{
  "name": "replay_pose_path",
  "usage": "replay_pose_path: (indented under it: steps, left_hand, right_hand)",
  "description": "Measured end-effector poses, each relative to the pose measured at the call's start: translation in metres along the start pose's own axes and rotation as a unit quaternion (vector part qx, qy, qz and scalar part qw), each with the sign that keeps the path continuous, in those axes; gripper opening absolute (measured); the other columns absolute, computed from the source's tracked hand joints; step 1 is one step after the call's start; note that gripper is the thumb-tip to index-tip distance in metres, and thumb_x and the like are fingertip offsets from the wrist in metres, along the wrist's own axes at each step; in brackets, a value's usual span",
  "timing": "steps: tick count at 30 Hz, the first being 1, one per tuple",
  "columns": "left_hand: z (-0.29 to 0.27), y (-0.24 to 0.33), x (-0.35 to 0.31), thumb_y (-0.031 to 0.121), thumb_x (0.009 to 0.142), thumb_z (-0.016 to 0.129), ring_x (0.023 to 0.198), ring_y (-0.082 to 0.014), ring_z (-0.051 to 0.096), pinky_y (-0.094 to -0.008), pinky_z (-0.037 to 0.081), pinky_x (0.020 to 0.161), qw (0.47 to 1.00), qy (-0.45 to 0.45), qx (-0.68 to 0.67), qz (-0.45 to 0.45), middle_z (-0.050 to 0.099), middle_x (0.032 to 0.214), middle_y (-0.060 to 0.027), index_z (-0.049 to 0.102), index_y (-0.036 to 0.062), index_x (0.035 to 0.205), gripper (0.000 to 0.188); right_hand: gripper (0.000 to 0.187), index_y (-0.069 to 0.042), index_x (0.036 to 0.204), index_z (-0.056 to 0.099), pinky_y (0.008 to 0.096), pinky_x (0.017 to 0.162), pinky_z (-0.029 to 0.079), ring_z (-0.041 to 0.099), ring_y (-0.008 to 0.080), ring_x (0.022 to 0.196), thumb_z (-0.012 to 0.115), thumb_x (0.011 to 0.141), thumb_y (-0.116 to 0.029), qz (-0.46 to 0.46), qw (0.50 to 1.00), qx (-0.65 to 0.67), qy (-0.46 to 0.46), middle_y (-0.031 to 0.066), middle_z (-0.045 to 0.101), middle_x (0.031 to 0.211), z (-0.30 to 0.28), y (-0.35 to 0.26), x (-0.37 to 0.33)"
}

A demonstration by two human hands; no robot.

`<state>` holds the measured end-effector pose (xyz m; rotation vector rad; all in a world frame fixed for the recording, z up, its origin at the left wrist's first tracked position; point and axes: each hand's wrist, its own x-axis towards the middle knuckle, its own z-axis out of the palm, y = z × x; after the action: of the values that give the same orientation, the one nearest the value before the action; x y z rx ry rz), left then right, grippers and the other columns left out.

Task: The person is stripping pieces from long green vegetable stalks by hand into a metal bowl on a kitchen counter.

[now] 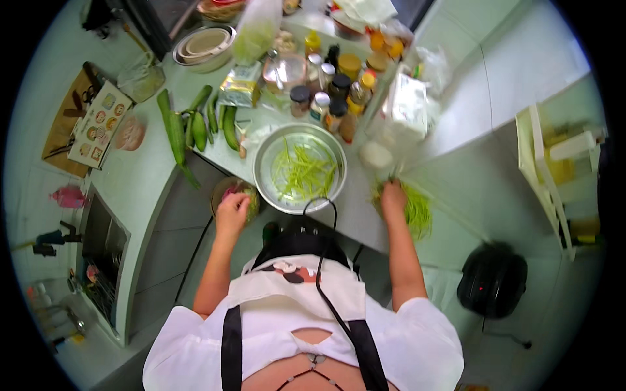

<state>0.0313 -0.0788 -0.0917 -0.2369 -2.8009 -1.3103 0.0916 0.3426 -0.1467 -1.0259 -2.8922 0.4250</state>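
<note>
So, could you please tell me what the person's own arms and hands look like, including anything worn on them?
Short, loose white fabric sleeves end near the elbows, leaving the forearms bare. The left hand and right hand are ungloved, and no watch or bracelet is visible. No cable runs along either forearm.

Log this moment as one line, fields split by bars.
Left hand: over round bin, grip unclear | Right hand: at green stalks, grip unclear | Metal bowl: green pieces inside | Long green vegetables: left of bowl
</note>
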Motion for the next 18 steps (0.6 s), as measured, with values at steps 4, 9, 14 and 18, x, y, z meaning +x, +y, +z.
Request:
replay_pose_path:
  steps: [4, 9, 14, 18]
  left_hand:
    - [0.002, 0.037, -0.013, 0.014, 0.08, 0.062, 0.076, -0.0282, 0.062, -0.035, 0.048, 0.069, 1.0, -0.019, -0.011, 0.02, 0.064, 0.083, -0.0133, 0.067, 0.0033, 0.088, 0.014]
    - [0.009, 0.056, -0.02, 0.017, 0.081, 0.063, 0.074, -0.0282, 0.061, -0.0353, 0.048, 0.066, 0.998, -0.032, -0.043, 0.014, 0.062, 0.082, -0.0107, 0.068, 0.0059, 0.088, 0.014]
    - [0.017, 0.059, -0.014, 0.017, 0.082, 0.062, 0.074, -0.0289, 0.061, -0.0357, 0.048, 0.066, 0.998, -0.044, -0.027, 0.036, 0.062, 0.081, -0.0108, 0.068, 0.0064, 0.088, 0.014]
    - [0.015, 0.072, -0.009, 0.015, 0.081, 0.065, 0.07, -0.0256, 0.06, -0.0328, 0.048, 0.063, 0.991, -0.067, -0.07, 0.094, 0.062, 0.083, -0.0106, 0.067, 0.0056, 0.094, 0.016]
  right_hand:
    - [0.03, -0.006, 0.106, 0.058, 0.05, 0.08, 0.045, 0.058, 0.0432, 0.091, 0.043, 0.086, -0.023, -0.001, 0.999, -0.033, -0.025, 0.0207, 0.059, 0.108, 0.007, 0.012, 0.009]
    - [0.015, -0.009, 0.088, 0.064, 0.044, 0.069, 0.049, 0.062, 0.0344, 0.083, 0.054, 0.084, -0.019, -0.128, 0.989, -0.063, 0.031, 0.0156, 0.063, 0.092, -0.028, -0.011, -0.003]
    - [0.014, -0.013, 0.095, 0.068, 0.0396, 0.066, 0.048, 0.062, 0.0299, 0.077, 0.064, 0.082, -0.016, -0.234, 0.938, 0.191, 0.169, 0.0123, 0.063, 0.088, -0.052, -0.042, -0.031]
    - [0.02, -0.011, 0.097, 0.067, 0.0352, 0.064, 0.049, 0.062, 0.0263, 0.073, 0.068, 0.077, -0.009, -0.321, 0.904, 0.19, 0.208, 0.008, 0.063, 0.086, -0.081, -0.092, -0.064]
